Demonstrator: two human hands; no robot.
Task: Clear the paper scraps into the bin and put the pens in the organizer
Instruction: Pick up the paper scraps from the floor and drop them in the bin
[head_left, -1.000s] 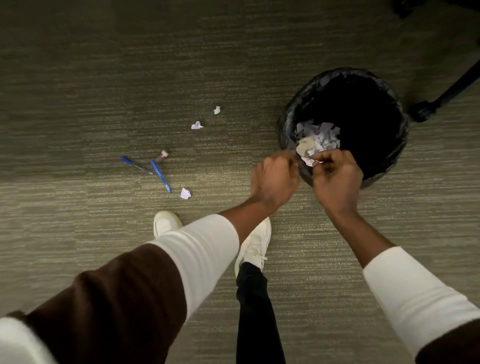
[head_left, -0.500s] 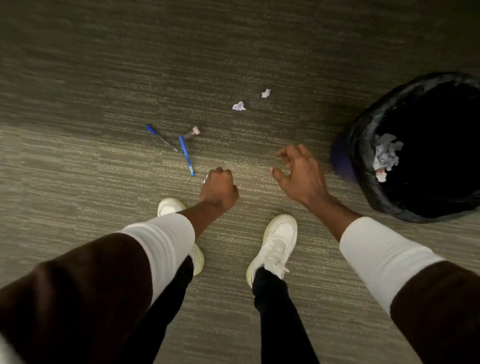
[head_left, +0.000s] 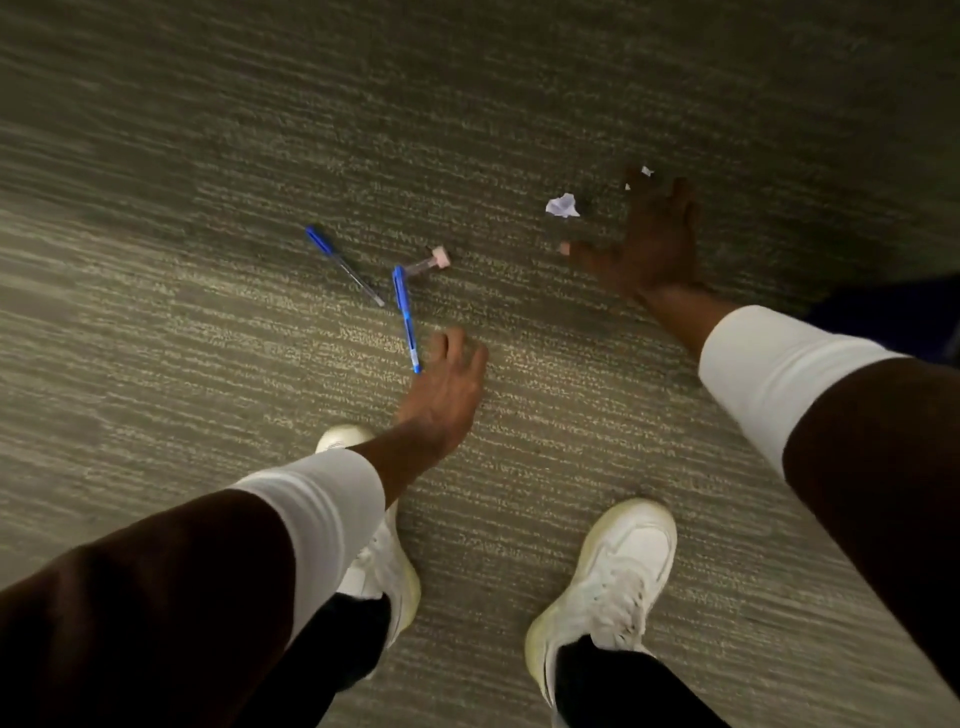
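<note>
Two blue pens (head_left: 344, 265) (head_left: 405, 317) and a short clear pen with a pink end (head_left: 429, 261) lie close together on the carpet. My left hand (head_left: 445, 391) reaches down, palm to the floor, its fingertips right beside the lower tip of the nearer blue pen. What lies under that hand is hidden. A crumpled white paper scrap (head_left: 562, 205) sits further right. My right hand (head_left: 649, 244) is spread open just right of that scrap, with its fingertips at a smaller scrap (head_left: 645, 171). The organizer is not in view.
My two white shoes (head_left: 613, 571) (head_left: 382, 566) stand on the grey-green carpet below the hands. A dark blue-black shape (head_left: 883, 317) shows at the right edge behind my right sleeve. Open carpet stretches to the left and above the pens.
Both hands left the bin and swung left over the floor. The bin has slid out of view. My left fist has opened near the pen; my right hand reached up to the scraps.
</note>
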